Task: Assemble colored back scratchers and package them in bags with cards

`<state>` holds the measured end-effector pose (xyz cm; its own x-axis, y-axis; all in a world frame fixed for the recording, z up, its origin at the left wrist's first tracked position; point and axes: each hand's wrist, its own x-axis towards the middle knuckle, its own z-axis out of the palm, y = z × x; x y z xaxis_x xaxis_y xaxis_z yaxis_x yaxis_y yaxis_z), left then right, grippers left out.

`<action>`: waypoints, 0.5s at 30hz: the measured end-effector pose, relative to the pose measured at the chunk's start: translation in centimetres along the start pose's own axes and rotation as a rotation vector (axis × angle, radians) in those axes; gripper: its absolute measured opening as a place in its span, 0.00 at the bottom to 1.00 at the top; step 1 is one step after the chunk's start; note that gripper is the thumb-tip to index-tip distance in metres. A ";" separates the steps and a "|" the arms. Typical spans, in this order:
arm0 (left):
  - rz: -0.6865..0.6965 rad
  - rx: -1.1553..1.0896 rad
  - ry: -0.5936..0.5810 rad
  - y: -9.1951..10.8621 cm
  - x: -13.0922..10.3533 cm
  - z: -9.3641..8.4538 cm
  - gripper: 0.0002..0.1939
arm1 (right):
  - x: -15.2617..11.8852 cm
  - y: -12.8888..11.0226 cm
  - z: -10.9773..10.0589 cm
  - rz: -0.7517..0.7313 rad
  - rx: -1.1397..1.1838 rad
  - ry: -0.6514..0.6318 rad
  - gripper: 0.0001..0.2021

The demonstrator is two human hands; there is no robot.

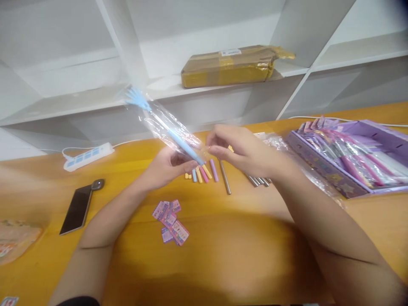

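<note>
A light-blue back scratcher [179, 140] with a hand-shaped end lies slantwise inside a clear plastic bag [164, 114], raised above the table. My left hand [164, 168] is closed around the handle end through the bag. Thumb and fingers of my right hand [242, 148] are pinched at the bag's near end, though the exact grip is partly hidden. Below my hands lie several short coloured handles [213, 171] in yellow, blue, pink and purple. A loose metal rod [225, 178] rests beside them, and several more rods [253, 180] are partly covered by my right forearm.
Printed cards [172, 221] lie in a pile nearer me. At right stands a purple box [338, 178] of bagged items, beside clear bags [277, 142]. A phone [76, 208], a small dark object [97, 184] and a power strip [89, 157] are left. A taped carton [228, 68] sits on the shelf.
</note>
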<state>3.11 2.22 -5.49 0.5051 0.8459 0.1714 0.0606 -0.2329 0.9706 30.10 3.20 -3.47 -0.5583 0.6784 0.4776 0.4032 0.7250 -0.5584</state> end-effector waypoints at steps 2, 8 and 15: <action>0.018 0.014 -0.029 0.0 -0.1 0.0 0.23 | 0.0 -0.2 0.2 0.035 0.043 -0.081 0.25; 0.077 0.168 -0.092 0.2 -0.3 0.1 0.14 | 0.4 -0.2 0.8 -0.011 0.183 -0.200 0.22; 0.134 0.390 -0.119 1.0 -1.0 0.4 0.10 | 0.5 0.0 1.2 0.027 0.303 -0.268 0.21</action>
<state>3.01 1.01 -4.78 0.6248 0.7399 0.2493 0.2971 -0.5206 0.8005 28.98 3.39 -4.03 -0.7360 0.6127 0.2881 0.2113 0.6121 -0.7620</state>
